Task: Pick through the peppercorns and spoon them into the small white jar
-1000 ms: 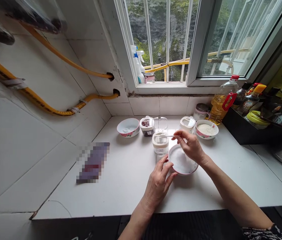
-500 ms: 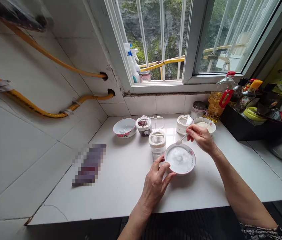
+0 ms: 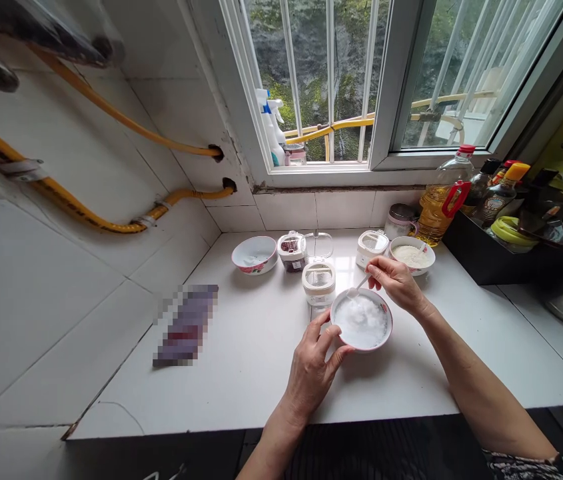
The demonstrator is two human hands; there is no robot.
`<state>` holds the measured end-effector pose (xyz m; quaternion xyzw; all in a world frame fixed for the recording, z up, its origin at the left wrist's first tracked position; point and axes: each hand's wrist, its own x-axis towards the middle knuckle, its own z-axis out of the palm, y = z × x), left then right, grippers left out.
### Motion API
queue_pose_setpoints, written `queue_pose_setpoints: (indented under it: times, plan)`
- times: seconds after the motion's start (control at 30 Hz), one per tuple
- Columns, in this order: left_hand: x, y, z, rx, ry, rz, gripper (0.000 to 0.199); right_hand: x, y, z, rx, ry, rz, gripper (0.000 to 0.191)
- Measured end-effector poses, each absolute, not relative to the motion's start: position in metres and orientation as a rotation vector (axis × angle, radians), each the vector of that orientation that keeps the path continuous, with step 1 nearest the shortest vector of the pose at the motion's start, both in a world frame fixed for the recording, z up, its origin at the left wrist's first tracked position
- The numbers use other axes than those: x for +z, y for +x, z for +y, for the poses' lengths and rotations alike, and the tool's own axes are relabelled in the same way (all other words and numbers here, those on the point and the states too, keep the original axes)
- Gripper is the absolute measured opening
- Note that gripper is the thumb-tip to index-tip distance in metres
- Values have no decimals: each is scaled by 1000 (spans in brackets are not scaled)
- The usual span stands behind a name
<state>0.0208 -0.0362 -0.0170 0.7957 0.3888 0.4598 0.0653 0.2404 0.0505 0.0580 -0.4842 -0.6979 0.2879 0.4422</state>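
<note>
My left hand (image 3: 315, 357) grips the left rim of a white bowl (image 3: 362, 346) that holds a white granular substance (image 3: 365, 320). Between the fingertips of my right hand (image 3: 395, 283) is the handle of a small white spoon (image 3: 360, 286); its head is at the bowl's upper left, over the white substance. Just behind the bowl stands a clear jar with a cream lid (image 3: 318, 280). A second such jar (image 3: 371, 247) is beyond my right hand, beside a bowl of pale grains (image 3: 412, 255) with a white spoon in it.
At the back left are a floral bowl (image 3: 254, 255) and an open jar of dark red contents (image 3: 292, 252). An oil bottle (image 3: 436, 207) and a black box of bottles (image 3: 486, 257) stand right. A blurred purplish item (image 3: 188, 327) lies left.
The spoon and my right hand have moved slightly left and down, and the spoon's head is now inside the bowl's rim. The mound has changed shape. The view has shifted a little.
</note>
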Motion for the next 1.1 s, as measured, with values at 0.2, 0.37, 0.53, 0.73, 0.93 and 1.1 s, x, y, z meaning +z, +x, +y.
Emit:
queue_pose_setpoints:
  times: [0.2,0.37,0.53,0.73,0.93,1.1]
  plan:
    - [-21,21,-35,1392,2460,1161,19,58,240,51,737,-1198,-1718,26]
    - [-21,20,-35,1389,2466,1148,19,57,237,51,860,-1223,-1664,26]
    - [-20,19,-36,1373,2472,1144,18,54,239,57,1134,-1247,-1402,22]
    - [-22,19,-35,1378,2472,1140,18,53,245,63,1289,-1222,-1153,17]
    - [-22,19,-34,1386,2469,1123,17,52,249,64,1353,-1204,-1108,19]
    - [-22,19,-34,1397,2477,1117,17,54,249,63,1382,-1169,-1050,25]
